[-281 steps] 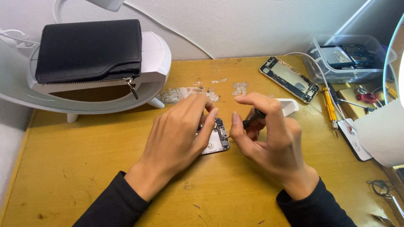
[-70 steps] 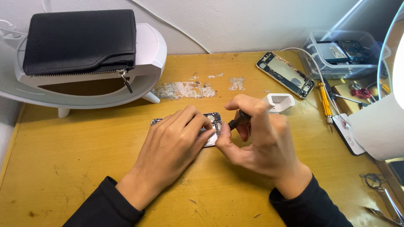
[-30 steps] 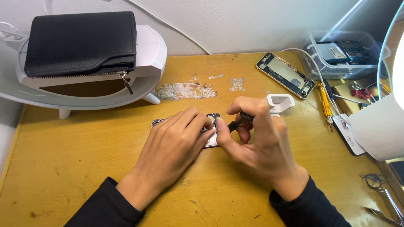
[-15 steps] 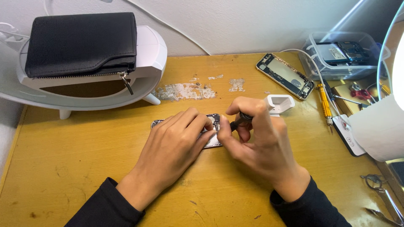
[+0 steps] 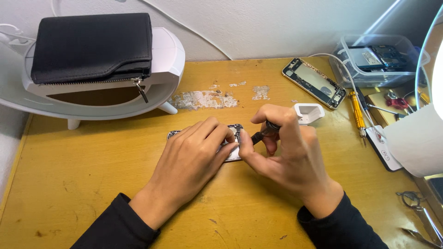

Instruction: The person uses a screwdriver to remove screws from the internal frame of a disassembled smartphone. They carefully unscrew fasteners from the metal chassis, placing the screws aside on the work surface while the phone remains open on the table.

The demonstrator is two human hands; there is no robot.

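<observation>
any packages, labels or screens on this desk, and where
clear plastic box: far right corner, rectangular, holds dark phone parts.
white screen panel: right edge beside the yellow screwdriver, flat, black-rimmed, partly covered.
opened phone shell: far side, gold-edged, no screen fitted.
no labels or signs can be made out.

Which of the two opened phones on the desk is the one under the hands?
The nearer phone at mid-desk: the left hand lies on it and the right hand holds a screwdriver to it. The far phone lies untouched by the plastic bin.
</observation>
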